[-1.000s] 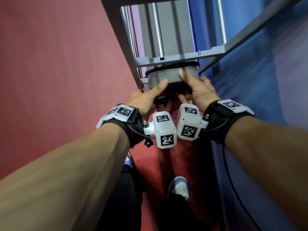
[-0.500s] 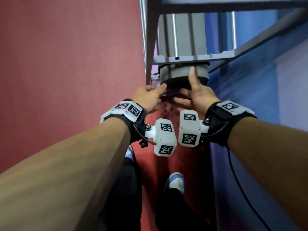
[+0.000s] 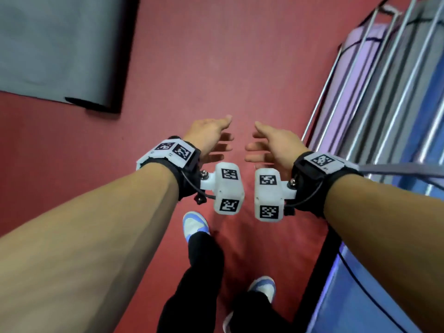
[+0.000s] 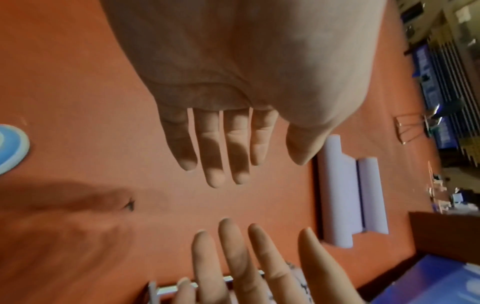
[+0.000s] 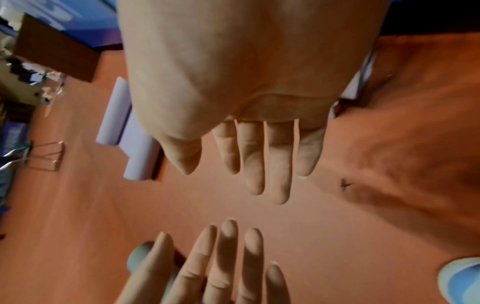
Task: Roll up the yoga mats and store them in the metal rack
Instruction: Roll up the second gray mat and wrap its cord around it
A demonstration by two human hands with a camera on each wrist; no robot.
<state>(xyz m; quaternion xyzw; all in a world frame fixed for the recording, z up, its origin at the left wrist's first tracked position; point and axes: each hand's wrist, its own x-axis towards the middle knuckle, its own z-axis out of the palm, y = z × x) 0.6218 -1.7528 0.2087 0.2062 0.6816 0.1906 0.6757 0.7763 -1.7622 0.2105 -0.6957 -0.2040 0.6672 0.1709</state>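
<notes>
My left hand (image 3: pixel 216 138) and right hand (image 3: pixel 262 145) hover over the red floor, palms facing each other, fingers straight, holding nothing. The metal rack (image 3: pixel 319 99) stands at the right with a rolled purple mat (image 3: pixel 355 56) and a rolled grey mat (image 3: pixel 422 22) behind its bars. A grey mat (image 3: pixel 62 46) lies flat at the upper left, one corner curled up. The left wrist view shows my left hand (image 4: pixel 233 160) open above the floor, and a lavender mat (image 4: pixel 348 195) lying partly rolled further off. The right wrist view shows my right hand (image 5: pixel 254 164) open, and the lavender mat (image 5: pixel 130 144).
My two blue and white shoes (image 3: pixel 194 224) stand on the red floor (image 3: pixel 216 56) below the hands. A blue padded surface (image 3: pixel 360 296) runs along the lower right beside the rack. A low brown platform (image 4: pixel 446 232) and a wire stand (image 4: pixel 407 129) are far off.
Both hands have let go of the rolled grey mat in the rack and drawn back, open. The view has swung left, away from the rack, onto the floor and the flat grey mat.
</notes>
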